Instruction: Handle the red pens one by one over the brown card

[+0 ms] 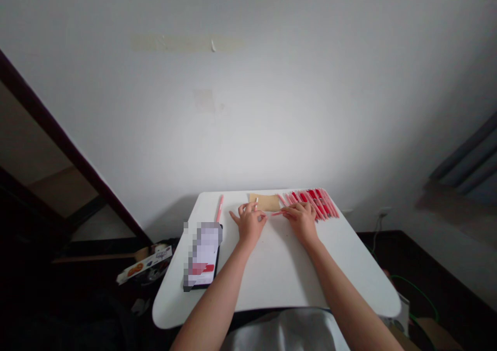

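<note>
No text, label, brand, number or sign can be read.

Phone (pixel 205 255), screen partly pixelated, on white desk (pixel 287 273), L of & nearer the body than L grip (pixel 250 224). Wall (pixel 272 107) beyond both grips, w/ yellowish strip (pixel 186 43) high up. Far L of L grip: dark frame (pixel 58 133); lower, printed box (pixel 144 264). Far R of R grip (pixel 303 220): socket (pixel 384 211) w/ cord (pixel 376 234), grey cloth (pixel 469 154) above; green cable (pixel 435 304) lower.
</note>
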The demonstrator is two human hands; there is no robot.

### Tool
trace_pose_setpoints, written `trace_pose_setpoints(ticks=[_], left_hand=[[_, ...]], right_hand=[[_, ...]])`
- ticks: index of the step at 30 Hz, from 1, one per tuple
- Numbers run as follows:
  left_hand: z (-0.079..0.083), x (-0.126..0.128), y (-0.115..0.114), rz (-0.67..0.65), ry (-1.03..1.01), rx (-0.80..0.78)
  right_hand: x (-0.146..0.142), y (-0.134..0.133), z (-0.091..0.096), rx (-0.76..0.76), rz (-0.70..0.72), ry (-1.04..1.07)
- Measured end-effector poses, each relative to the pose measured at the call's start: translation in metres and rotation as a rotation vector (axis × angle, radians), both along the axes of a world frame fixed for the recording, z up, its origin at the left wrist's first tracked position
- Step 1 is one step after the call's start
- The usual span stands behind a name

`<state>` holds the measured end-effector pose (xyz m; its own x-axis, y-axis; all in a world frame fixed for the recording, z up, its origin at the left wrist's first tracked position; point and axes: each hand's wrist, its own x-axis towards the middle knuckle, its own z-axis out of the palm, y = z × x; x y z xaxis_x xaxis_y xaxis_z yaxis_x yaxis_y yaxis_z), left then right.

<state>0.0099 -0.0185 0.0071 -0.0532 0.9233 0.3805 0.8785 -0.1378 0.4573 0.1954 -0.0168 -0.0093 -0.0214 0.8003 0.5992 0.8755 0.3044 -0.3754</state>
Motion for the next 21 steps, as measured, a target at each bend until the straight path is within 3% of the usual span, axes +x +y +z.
trace_pose_setpoints(ticks=[11,21], left_hand=[[-0.0011,-0.0002,-0.0009,-0.022,0.049,0.091],[-0.0019,0.0012,0.0008,-0.058,0.122,0.080]], right_hand=[[0.0015,0.0014,-0.0024,0.003,-0.039,0.046],[0.0010,0.0023,-0.0041,-0.009,-0.058,0.024]])
